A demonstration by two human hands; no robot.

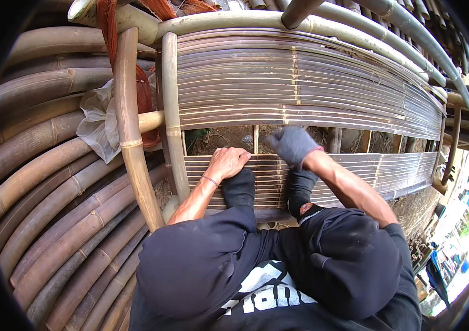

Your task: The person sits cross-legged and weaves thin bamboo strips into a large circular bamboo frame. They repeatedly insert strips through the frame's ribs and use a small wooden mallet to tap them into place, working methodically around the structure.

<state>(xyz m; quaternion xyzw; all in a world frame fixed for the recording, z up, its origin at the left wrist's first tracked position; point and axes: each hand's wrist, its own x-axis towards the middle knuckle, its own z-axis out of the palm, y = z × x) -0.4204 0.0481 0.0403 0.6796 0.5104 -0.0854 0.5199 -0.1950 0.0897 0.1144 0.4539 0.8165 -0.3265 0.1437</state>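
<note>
A bamboo bench frame lies before me, its far slat panel point(234, 71) and near slat panel point(400, 166) split by a gap. My bare left hand point(227, 162) is on the edge slat of the near panel, fingers curled over it, beside a narrow light crosspiece point(256, 138). My right hand point(292, 147), in a grey glove, is closed like a fist over the gap, just right of that crosspiece. It is somewhat blurred, and whatever it holds is hidden. Both my feet in dark socks point(239, 187) press on the near slats.
Thick bamboo poles point(41, 160) are stacked along the left. An upright bamboo post point(129, 132) stands at the bench's left end, with a crumpled clear plastic bag point(101, 124) and orange-red strands point(107, 27) nearby. Long poles point(400, 25) run behind the bench.
</note>
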